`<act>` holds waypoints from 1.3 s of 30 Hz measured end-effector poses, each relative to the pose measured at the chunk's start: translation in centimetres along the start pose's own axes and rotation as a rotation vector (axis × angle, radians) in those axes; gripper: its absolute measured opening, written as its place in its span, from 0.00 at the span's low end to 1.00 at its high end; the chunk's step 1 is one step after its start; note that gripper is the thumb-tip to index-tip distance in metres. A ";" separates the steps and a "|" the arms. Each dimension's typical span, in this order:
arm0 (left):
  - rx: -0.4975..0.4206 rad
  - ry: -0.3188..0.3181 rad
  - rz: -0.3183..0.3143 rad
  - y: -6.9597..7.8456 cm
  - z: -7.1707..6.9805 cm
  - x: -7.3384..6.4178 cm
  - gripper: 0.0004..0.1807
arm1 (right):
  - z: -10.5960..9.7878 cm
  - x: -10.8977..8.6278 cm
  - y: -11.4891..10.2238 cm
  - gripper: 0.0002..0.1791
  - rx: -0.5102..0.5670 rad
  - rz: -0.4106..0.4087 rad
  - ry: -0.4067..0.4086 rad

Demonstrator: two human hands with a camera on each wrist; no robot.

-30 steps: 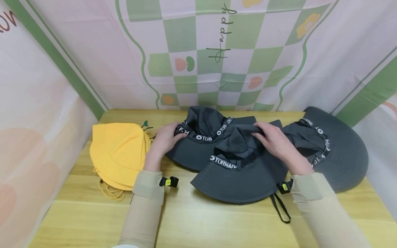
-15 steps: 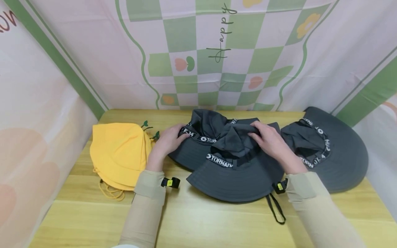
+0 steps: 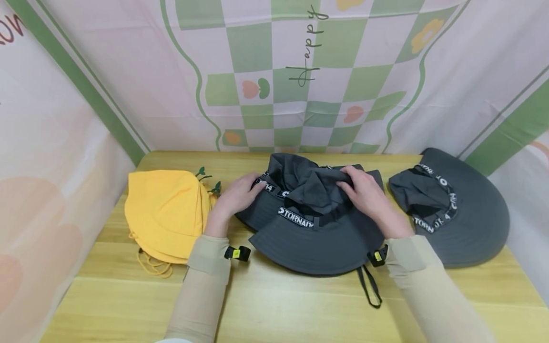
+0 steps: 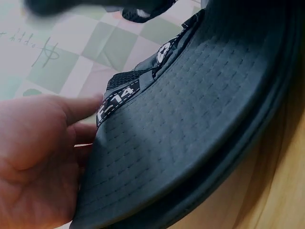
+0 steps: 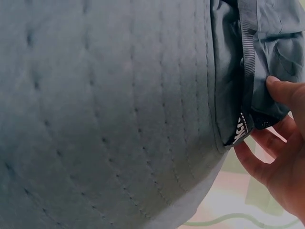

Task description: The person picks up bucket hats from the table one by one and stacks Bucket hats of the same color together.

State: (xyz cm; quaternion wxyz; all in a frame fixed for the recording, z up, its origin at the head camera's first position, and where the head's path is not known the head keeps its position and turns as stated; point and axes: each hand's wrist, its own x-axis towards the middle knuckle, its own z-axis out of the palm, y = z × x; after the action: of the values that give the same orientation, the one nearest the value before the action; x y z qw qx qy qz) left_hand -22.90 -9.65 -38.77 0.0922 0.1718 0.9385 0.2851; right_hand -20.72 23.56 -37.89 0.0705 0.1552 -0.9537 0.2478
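Observation:
Two dark grey bucket hats overlap at the middle of the table in the head view. My left hand point(image 3: 236, 200) grips the left side of the rear hat point(image 3: 259, 209); in the left wrist view its thumb lies by the "F-14" band point(image 4: 116, 99), with other fingers behind the brim. My right hand point(image 3: 370, 197) pinches the crown of the front hat point(image 3: 315, 252), thumb on the cloth point(image 5: 281, 52) in the right wrist view. The front hat covers part of the rear one's crown and brim. A black cord loop point(image 3: 370, 288) hangs from the front hat.
Left of my left hand lies a yellow hat point(image 3: 165, 205) with a thin cord and small green sprigs point(image 3: 216, 187). Another dark grey hat point(image 3: 478, 219) lies at the right. A printed cloth point(image 3: 291, 62) rises behind the wooden table point(image 3: 274, 314).
My right hand has moved left with the front hat, which now overlaps more of the rear hat. A gap has opened beside the right-hand grey hat. My left hand has shifted slightly right.

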 end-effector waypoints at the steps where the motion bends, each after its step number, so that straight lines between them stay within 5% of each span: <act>1: -0.007 -0.008 -0.005 0.0 0.0 0.0 0.30 | 0.1 0.1 0.0 0.13 0.001 0.004 0.006; 15: -0.069 -0.028 0.020 0.4 0.2 -0.2 0.39 | 1.0 0.9 -0.9 0.14 0.023 0.061 0.070; 39: 0.005 -0.038 0.047 0.4 0.4 -0.2 0.49 | 2.0 2.7 -1.5 0.12 0.044 0.133 0.118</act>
State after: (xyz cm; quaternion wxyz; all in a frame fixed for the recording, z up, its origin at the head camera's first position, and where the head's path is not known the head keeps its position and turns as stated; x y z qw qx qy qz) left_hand -22.51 -9.19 -38.88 0.1026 0.1995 0.9329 0.2816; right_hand -22.91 20.63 -38.42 0.1066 0.0782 -0.9504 0.2814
